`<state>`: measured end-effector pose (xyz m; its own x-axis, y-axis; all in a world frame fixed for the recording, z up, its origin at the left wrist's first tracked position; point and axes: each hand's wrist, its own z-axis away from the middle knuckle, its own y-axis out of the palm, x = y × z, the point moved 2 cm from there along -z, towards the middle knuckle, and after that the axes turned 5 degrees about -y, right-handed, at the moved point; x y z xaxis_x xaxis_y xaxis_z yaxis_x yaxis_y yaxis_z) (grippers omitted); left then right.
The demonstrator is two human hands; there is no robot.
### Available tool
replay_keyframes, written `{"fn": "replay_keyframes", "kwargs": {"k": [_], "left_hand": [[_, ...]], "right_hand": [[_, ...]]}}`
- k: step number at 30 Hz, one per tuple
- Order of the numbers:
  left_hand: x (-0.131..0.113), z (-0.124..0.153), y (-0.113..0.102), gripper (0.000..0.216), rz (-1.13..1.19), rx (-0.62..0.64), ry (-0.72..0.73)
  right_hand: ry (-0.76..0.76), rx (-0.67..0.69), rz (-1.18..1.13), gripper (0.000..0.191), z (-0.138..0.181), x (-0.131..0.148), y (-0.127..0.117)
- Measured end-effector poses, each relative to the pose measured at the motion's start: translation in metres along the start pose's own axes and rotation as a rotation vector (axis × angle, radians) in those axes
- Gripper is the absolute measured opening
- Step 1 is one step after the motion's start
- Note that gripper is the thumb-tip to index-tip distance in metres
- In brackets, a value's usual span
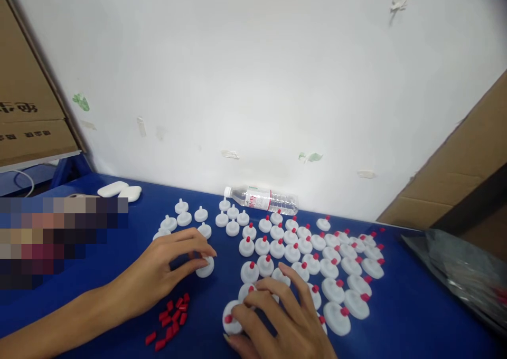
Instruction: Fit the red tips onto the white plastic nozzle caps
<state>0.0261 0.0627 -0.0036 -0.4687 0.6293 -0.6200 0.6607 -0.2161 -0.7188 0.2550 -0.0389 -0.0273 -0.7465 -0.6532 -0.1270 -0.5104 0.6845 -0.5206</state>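
My left hand (pixel 168 266) rests on the blue table (pixel 415 317), fingertips pinched on a plain white disc part (pixel 206 267). My right hand (pixel 277 317) lies lower and to the right, its fingers curled over a white disc with a red cap (pixel 231 319). Several white discs with red caps (pixel 328 266) stand in rows to the right. Behind my left hand stand several uncapped white discs (pixel 184 219). A small heap of loose red caps (pixel 172 319) lies between my forearms.
A clear water bottle (pixel 263 199) lies on its side against the white wall. Two white oblong objects (pixel 121 191) sit at the back left. Cardboard boxes (pixel 27 100) stand left and right. A dark plastic bag (pixel 459 269) lies at the right edge.
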Motion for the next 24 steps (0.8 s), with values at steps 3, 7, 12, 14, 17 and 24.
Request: {"fn": "replay_keyframes", "kwargs": {"k": [3,7,12,14,17,24], "left_hand": [[0.000,-0.001,-0.001,0.015,0.012,0.023,-0.053],[0.000,-0.002,-0.001,0.018,-0.010,0.022,-0.068],[-0.001,-0.003,-0.001,0.020,-0.065,0.026,-0.050],[-0.003,-0.002,-0.001,0.022,-0.076,0.013,-0.038],[-0.008,0.000,-0.002,0.025,-0.049,-0.031,-0.013],[-0.030,0.010,0.001,0.012,0.111,-0.033,0.097]], "right_hand": [[-0.008,-0.006,0.002,0.018,-0.001,0.001,0.001],[0.016,-0.032,0.010,0.021,-0.006,0.001,-0.003],[-0.068,-0.032,-0.033,0.017,-0.003,0.006,-0.001],[-0.108,-0.081,-0.033,0.019,0.000,0.008,0.002],[-0.124,-0.065,-0.009,0.025,0.002,0.006,0.006],[-0.046,0.051,0.070,0.034,-0.005,-0.012,-0.016]]}}
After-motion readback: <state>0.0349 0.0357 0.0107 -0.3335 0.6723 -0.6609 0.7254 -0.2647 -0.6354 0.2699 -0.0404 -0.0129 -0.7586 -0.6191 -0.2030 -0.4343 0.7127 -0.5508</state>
